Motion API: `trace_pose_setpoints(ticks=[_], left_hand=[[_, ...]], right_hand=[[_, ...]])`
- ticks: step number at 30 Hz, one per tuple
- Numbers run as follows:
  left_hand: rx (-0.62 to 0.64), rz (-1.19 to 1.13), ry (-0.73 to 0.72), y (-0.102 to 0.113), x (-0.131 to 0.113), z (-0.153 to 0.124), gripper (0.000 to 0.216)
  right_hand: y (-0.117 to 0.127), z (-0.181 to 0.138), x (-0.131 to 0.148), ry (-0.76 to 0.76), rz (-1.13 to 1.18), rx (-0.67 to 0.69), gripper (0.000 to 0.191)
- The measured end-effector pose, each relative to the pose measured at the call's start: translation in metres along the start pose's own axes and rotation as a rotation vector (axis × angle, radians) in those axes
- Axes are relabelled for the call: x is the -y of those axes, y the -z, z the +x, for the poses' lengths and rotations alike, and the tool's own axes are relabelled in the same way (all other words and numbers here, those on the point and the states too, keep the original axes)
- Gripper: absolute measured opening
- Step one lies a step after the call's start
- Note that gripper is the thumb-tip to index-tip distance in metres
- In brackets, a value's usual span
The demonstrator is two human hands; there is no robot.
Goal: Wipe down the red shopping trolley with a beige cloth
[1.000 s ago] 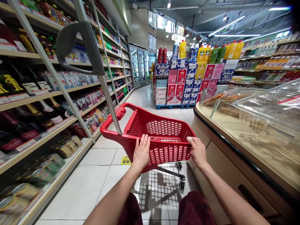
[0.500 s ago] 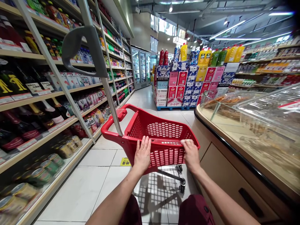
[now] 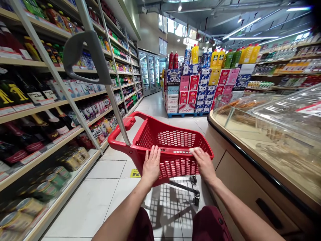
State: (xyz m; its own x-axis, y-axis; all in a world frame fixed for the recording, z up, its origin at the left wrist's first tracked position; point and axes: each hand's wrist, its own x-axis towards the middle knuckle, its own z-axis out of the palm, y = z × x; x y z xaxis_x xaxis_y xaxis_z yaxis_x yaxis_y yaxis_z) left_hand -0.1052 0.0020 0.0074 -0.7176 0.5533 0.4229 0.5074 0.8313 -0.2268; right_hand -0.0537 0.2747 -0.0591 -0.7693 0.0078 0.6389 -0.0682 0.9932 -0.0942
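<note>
Red shopping cart point(image 3: 177, 156) is mid-frame, contacted at its near side by both hands. Right hand point(image 3: 204, 164) has been shifted inward along the rim from the front corner; left hand point(image 3: 151, 164) has been kept in place. Hands are now set closer together, corner uncovered. Left fingers are laid flat, nearly together; right ones are draped over the rim, grip can't be told. Cart is hemmed by display bench point(image 3: 238, 174) at right, drinks shelving point(image 3: 37, 109) at left. Open tiled floor point(image 3: 150, 108) is seen upper centre, bounded by stacked cartons point(image 3: 189, 93).
</note>
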Motion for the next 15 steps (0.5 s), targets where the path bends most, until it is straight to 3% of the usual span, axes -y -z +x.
trace_pose_setpoints(ticks=[2, 4, 7, 9, 13, 15], left_hand=[[0.006, -0.002, 0.001, 0.001, -0.001, 0.000, 0.061], [0.012, -0.006, 0.015, 0.001, -0.003, -0.001, 0.062], [0.014, -0.011, 0.025, 0.001, -0.004, -0.001, 0.062], [0.012, -0.011, 0.013, 0.000, -0.003, -0.002, 0.063], [0.002, -0.012, 0.013, -0.001, -0.004, -0.002, 0.064], [-0.001, -0.015, 0.034, -0.001, -0.005, -0.002, 0.063]], right_hand=[[0.002, -0.001, -0.006, -0.168, -0.054, -0.024, 0.054], [0.002, -0.001, -0.004, -0.220, -0.063, -0.065, 0.052], [-0.001, 0.000, 0.010, 0.022, 0.010, -0.061, 0.059], [0.000, 0.001, 0.014, 0.102, 0.010, -0.033, 0.062], [0.005, -0.001, 0.002, -0.183, -0.106, -0.058, 0.055], [0.004, -0.001, 0.002, -0.190, -0.098, -0.064, 0.054]])
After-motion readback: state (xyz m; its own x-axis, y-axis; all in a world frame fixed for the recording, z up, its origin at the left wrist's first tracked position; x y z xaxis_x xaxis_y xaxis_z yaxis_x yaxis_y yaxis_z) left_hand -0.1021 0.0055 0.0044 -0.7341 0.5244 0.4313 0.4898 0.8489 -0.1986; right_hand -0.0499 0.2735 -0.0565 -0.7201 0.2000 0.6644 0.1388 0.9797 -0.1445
